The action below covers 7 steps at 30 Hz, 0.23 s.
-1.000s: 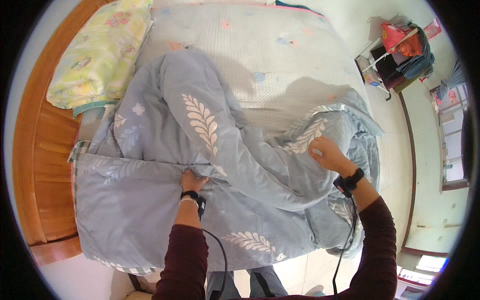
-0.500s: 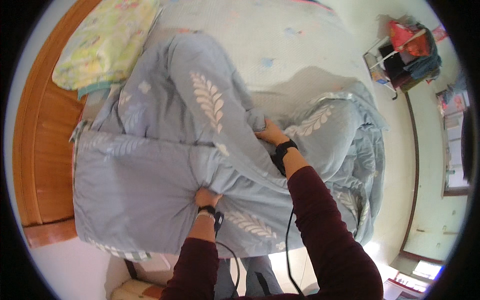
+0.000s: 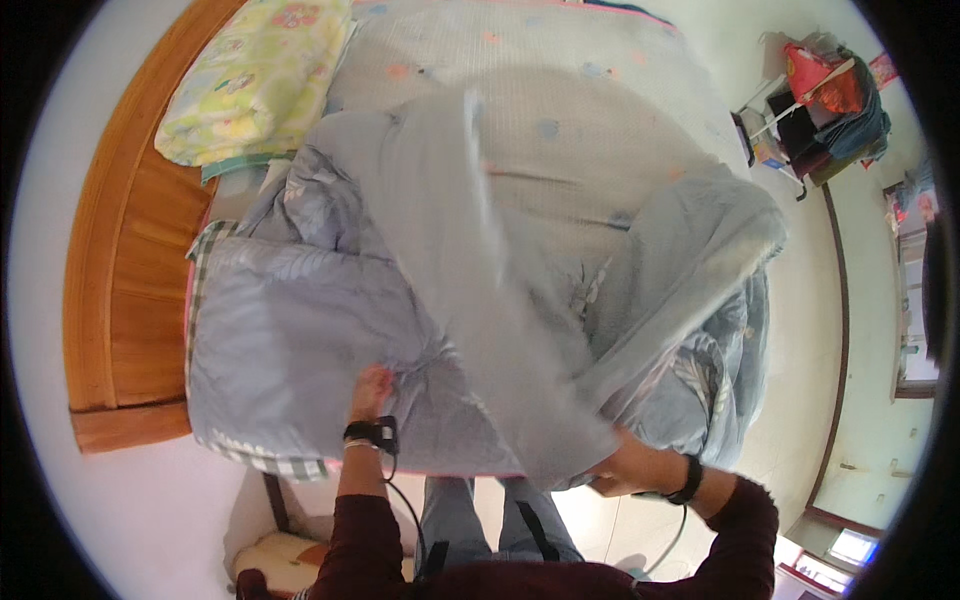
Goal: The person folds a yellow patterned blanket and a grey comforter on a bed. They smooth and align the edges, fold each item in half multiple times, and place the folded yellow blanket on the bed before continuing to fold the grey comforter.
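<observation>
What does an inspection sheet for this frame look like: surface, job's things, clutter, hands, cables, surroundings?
Surface: bed with a pale dotted sheet and a wooden headboard.
Job's things: grey-blue quilt, one part lifted and motion-blurred.
Clutter: yellow floral pillow at the head end.
Hands: left hand pressing on the quilt; right hand mostly hidden under the lifted fold, apparently gripping it.
Cables: thin black cable from the left wristband; another at the right wrist.
Surroundings: rack with red and dark items; pale floor.
</observation>
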Available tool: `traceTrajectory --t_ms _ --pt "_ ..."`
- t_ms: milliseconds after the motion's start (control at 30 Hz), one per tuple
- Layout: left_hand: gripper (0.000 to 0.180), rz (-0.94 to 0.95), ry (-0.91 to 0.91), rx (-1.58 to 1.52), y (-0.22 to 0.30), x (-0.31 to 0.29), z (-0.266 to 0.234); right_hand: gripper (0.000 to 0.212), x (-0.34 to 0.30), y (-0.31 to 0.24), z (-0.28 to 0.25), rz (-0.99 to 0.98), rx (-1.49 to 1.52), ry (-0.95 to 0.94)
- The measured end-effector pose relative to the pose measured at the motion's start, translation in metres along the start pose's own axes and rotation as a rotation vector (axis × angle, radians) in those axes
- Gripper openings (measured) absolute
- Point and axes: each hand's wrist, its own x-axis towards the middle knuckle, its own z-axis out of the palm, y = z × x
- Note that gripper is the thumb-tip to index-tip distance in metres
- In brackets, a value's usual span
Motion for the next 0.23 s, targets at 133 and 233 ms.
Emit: traceTrajectory --t_ms 133,233 --pt "0.044 -0.052 0.185 -0.818 0.020 -0.090 -0.080 0.018 -0.090 0.024 0.060 0.456 0.367 -0.385" --pt "0.057 -0.064 0.154 -0.999 0.034 -0.124 -0.108 0.012 -0.122 0.081 0.065 0.498 0.088 -0.167"
